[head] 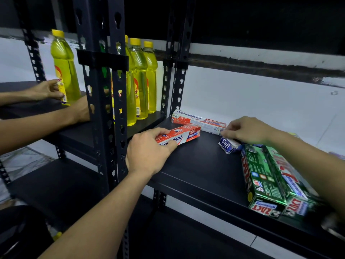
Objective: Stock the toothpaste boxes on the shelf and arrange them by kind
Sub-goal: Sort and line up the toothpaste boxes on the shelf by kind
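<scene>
- Left hand (149, 150) lies palm down on the near end of the red Pepsodent box (184, 134), with its fingers curled over the top and the thumb on the near side, gripping it.
- The red box lies flat on the black shelf (201, 165), angled, with its far end pointing right and away from the hand.
- The white Pepsodent box (194, 119) lies flat just behind the red box, toward the back of the shelf, and no part of the left hand is on it.
- Right hand (248, 130) is at the right end of the white box with its fingers curled down and fingertips at the box end. Cannot tell if it pinches anything.
- The small blue Safi box (226, 144) lies just under and in front of the right hand, partly hidden by it. Contact is unclear.
- 2 green Zact boxes (270, 176) lie side by side at the front right of the shelf, below the right forearm. They are blurred and no hand is on them.
- The red box is between the 2 hands' positions and well apart from the Zact boxes.
- A dark slotted upright (104, 90) divides the shelving.
- Yellow bottles (141, 81) stand upright on the shelf left of the toothpaste.
- Another person's hand (46, 89) holds 1 yellow bottle (63, 66) at far left, and a 2nd forearm (56, 122) reaches in behind the upright.
</scene>
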Demonstrator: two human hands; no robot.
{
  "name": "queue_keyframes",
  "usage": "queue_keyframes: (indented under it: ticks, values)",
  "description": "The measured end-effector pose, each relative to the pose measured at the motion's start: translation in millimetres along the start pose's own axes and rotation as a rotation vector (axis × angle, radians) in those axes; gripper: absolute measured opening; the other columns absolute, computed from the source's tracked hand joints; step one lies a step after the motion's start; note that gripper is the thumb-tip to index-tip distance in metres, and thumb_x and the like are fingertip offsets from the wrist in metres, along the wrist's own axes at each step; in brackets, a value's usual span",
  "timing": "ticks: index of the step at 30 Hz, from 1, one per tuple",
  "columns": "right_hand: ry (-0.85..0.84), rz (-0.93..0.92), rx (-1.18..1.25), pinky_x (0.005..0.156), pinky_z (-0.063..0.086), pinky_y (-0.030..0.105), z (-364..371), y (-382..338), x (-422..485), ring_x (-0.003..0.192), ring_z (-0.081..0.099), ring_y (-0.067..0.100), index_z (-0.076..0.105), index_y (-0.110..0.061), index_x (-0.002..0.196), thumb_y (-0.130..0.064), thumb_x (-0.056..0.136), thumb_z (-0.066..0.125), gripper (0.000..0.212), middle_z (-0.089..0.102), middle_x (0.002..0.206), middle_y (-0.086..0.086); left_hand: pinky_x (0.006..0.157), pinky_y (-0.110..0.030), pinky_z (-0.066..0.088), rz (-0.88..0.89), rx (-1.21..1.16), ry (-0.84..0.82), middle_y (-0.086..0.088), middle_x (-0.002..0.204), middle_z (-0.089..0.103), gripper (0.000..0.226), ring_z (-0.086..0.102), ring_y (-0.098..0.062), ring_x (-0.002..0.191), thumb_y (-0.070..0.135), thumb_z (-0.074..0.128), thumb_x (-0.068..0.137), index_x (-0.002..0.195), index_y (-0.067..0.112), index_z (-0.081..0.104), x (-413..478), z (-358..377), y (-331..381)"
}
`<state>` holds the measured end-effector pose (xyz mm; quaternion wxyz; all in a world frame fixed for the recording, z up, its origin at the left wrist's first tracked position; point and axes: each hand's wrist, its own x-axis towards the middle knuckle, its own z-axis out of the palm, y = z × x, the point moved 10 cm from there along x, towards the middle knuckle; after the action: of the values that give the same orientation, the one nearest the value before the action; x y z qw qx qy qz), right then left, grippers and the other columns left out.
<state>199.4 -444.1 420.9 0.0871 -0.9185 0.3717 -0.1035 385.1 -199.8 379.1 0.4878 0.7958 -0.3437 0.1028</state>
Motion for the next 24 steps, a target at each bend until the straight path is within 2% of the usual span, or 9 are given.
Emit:
queue_keyframes:
  ticks: [3, 7, 11, 12, 14, 16, 19, 21, 24]
  values:
    - [-0.02, -0.019, -0.029, 0.062, 0.042, 0.028, 1.7, -0.7, -15.8, 0.064, 0.06, 0.02, 0.06, -0.022, 0.061, -0.052, 0.092, 0.057, 0.043, 0.061, 0.061, -0.003, 0.069, -0.026, 0.053, 0.007, 0.005, 0.0, 0.017, 0.092, 0.072, 0.036, 0.062, -0.007, 0.08, 0.056, 0.071, 0.073, 0.108, 0.044, 0.072, -0.3, -0.1, 0.8]
    - [-0.065, -0.027, -0.023, 0.06, 0.047, 0.027, 2.4, -2.5, -25.9, 0.058, 0.064, 0.02, 0.066, -0.019, 0.076, -0.05, 0.093, 0.056, 0.037, 0.068, 0.068, 0.003, 0.064, -0.023, 0.048, 0.009, 0.004, -0.002, 0.019, 0.085, 0.068, 0.035, 0.059, -0.005, 0.075, 0.054, 0.071, 0.074, 0.107, 0.042, 0.073, -0.1, -0.3, 0.4]
    - [-0.048, -0.054, -0.04, 0.079, 0.047, 0.029, 3.2, 0.5, -33.4, 0.087, 0.064, 0.015, 0.071, -0.034, 0.09, -0.052, 0.093, 0.055, 0.024, 0.071, 0.084, -0.006, 0.063, -0.024, 0.05, 0.017, 0.008, 0.0, 0.018, 0.086, 0.069, 0.034, 0.06, -0.005, 0.075, 0.053, 0.071, 0.075, 0.107, 0.042, 0.073, 0.2, 0.4, 1.0]
    - [-0.046, -0.07, -0.051, 0.083, 0.048, 0.03, 3.9, -1.1, -38.0, 0.094, 0.063, 0.015, 0.07, -0.042, 0.098, -0.053, 0.092, 0.055, 0.02, 0.072, 0.092, -0.008, 0.064, -0.025, 0.051, 0.019, 0.01, 0.001, 0.017, 0.089, 0.071, 0.034, 0.06, -0.006, 0.075, 0.053, 0.071, 0.075, 0.107, 0.042, 0.073, 0.6, 0.5, 1.1]
    - [-0.014, -0.096, -0.062, 0.089, 0.047, 0.032, -1.1, -8.8, -55.3, 0.103, 0.062, 0.018, 0.063, -0.05, 0.118, -0.056, 0.091, 0.055, 0.028, 0.072, 0.107, -0.005, 0.064, -0.025, 0.051, 0.019, 0.016, -0.008, 0.016, 0.091, 0.071, 0.035, 0.06, -0.006, 0.075, 0.054, 0.071, 0.075, 0.108, 0.042, 0.072, 0.7, 0.1, 2.4]
    - [0.049, -0.1, 0.002, 0.087, 0.043, 0.028, -13.0, -18.6, -82.3, 0.11, 0.06, 0.017, 0.059, -0.048, 0.126, -0.058, 0.089, 0.058, 0.038, 0.069, 0.119, -0.007, 0.06, -0.023, 0.047, 0.024, 0.025, -0.028, 0.016, 0.09, 0.071, 0.034, 0.059, -0.006, 0.074, 0.054, 0.07, 0.077, 0.109, 0.042, 0.072, -0.3, -0.4, 4.1]
    - [0.079, -0.035, 0.102, 0.081, 0.034, 0.021, -13.5, -20.3, -129.0, 0.108, 0.058, 0.012, 0.059, -0.045, 0.126, -0.057, 0.087, 0.062, 0.041, 0.065, 0.122, -0.01, 0.054, -0.019, 0.04, 0.037, 0.051, -0.064, 0.014, 0.091, 0.073, 0.03, 0.058, -0.007, 0.072, 0.051, 0.068, 0.081, 0.11, 0.042, 0.072, -5.2, -2.6, 7.7]
    - [0.139, -0.009, 0.177, 0.083, 0.035, 0.022, -11.3, -15.7, -150.8, 0.11, 0.055, 0.012, 0.062, -0.043, 0.12, -0.053, 0.085, 0.065, 0.037, 0.063, 0.123, -0.01, 0.057, -0.019, 0.043, 0.042, 0.051, -0.109, 0.014, 0.092, 0.075, 0.028, 0.061, -0.007, 0.074, 0.05, 0.069, 0.082, 0.108, 0.042, 0.073, -7.1, -2.1, 9.4]
    - [0.192, 0.032, 0.174, 0.083, 0.035, 0.022, -7.6, -8.9, -162.7, 0.114, 0.054, 0.015, 0.065, -0.039, 0.117, -0.05, 0.086, 0.066, 0.033, 0.063, 0.121, -0.009, 0.077, -0.026, 0.051, -0.003, -0.035, -0.223, 0.016, 0.094, 0.074, 0.025, 0.065, -0.006, 0.089, 0.051, 0.07, 0.082, 0.102, 0.037, 0.075, -6.5, -2.1, 12.3]
